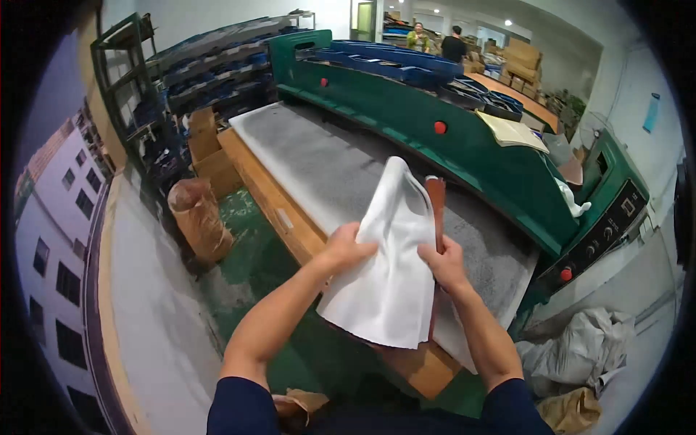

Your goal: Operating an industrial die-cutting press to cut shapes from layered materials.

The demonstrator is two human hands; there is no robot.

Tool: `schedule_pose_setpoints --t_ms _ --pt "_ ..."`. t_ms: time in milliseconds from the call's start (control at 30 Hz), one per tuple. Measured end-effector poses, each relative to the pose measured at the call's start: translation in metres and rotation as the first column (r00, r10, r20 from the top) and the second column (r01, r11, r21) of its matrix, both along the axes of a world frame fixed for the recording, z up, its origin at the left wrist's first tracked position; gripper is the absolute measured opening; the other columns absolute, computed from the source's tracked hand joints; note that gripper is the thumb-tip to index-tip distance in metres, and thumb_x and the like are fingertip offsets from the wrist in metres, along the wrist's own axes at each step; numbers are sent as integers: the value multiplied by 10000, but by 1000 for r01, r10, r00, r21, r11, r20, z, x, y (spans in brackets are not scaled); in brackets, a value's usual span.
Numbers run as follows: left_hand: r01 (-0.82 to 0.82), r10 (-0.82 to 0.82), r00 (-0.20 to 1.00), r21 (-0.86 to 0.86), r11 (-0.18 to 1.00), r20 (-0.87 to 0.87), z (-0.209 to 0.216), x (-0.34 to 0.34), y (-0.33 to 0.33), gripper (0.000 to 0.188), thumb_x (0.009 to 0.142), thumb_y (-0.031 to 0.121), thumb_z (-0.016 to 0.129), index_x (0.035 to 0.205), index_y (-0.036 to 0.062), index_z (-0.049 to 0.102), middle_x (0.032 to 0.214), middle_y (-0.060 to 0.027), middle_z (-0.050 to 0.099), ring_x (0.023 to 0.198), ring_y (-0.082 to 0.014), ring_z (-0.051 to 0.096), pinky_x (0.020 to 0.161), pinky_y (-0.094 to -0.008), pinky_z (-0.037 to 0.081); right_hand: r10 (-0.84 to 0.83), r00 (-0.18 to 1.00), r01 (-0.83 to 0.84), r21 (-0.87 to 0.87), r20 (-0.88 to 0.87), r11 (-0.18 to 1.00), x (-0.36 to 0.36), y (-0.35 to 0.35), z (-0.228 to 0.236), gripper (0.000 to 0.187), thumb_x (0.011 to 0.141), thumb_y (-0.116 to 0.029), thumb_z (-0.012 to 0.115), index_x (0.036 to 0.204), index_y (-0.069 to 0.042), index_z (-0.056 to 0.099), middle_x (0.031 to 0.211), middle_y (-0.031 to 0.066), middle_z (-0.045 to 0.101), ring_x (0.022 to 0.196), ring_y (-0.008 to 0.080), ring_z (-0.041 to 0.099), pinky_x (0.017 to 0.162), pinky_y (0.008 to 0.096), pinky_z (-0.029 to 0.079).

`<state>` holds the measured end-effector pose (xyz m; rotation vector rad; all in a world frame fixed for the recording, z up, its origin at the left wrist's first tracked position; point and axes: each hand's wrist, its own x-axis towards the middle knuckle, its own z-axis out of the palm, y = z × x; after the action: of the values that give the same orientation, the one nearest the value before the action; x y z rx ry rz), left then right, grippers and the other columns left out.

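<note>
Two bare forearms rise from the lower edge of the frame, dark blue sleeves at the elbows. Between them, at centre frame, one white sheet of soft material (391, 268) is held up above the near edge of the work surface. One left hand (346, 250) is closed on the sheet's left edge, fingers pinched together over the material. One right hand (444, 264) is clamped on the right edge together with one reddish-brown strip (436, 210) that stands upright behind the sheet.

Beneath lies one grey felt pad (319, 159) on a wooden table (279, 210), running toward the upper left. Behind it stretches one green machine (464, 156) with two red knobs on its face and a third red button by the control panel at right. One brown wrapped roll (197, 217) stands at left on the floor, cardboard boxes behind it. Crumpled grey bags (580, 348) lie at lower right. Two people (435, 40) stand far off at the top.
</note>
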<state>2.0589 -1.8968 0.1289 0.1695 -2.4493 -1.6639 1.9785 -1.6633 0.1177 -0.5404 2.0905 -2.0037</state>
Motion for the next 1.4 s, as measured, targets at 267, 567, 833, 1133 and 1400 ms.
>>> schedule_pose_setpoints --t_ms 267,567,833,1133,1400 --pt "237 -233 971 -97 967 50 -32 -84 -22 430 763 205 704 1107 -42 627 966 -127 692 842 -198 653 761 -330 525 -245 969 244 -99 4 965 -11 1 -38 240 855 -92 662 1065 20 633 945 47 680 825 122 629 765 275 514" --pt "305 -390 833 263 916 393 -41 -128 -87 465 760 198 710 1143 -48 617 993 -160 680 871 -233 669 769 -348 544 -357 893 385 -56 274 921 -2 -23 -55 368 858 -149 683 1156 39 577 1053 101 662 910 166 626 803 313 514" --pt "330 -507 753 427 842 419 -55 -160 -88 524 810 307 707 1158 -73 607 1051 -182 673 939 -247 658 802 -354 535 -524 686 497 201 505 844 -2 -50 -8 577 842 -285 695 1270 45 494 1143 170 610 914 235 647 739 373 559" --pt "542 -602 776 289 789 189 -52 -194 -114 484 845 212 654 1231 -60 549 1101 -200 651 962 -253 642 864 -362 514 -555 764 576 39 328 817 -20 -78 -25 480 856 -147 663 1272 37 509 1149 154 628 953 234 643 822 347 545" --pt "477 -520 839 244 844 161 -30 -237 -202 472 867 208 685 1229 -64 550 1079 -139 656 917 -201 637 821 -345 529 -512 831 532 -43 216 846 -82 -150 -42 470 871 -191 681 1261 26 532 1130 123 639 971 196 620 831 322 516"
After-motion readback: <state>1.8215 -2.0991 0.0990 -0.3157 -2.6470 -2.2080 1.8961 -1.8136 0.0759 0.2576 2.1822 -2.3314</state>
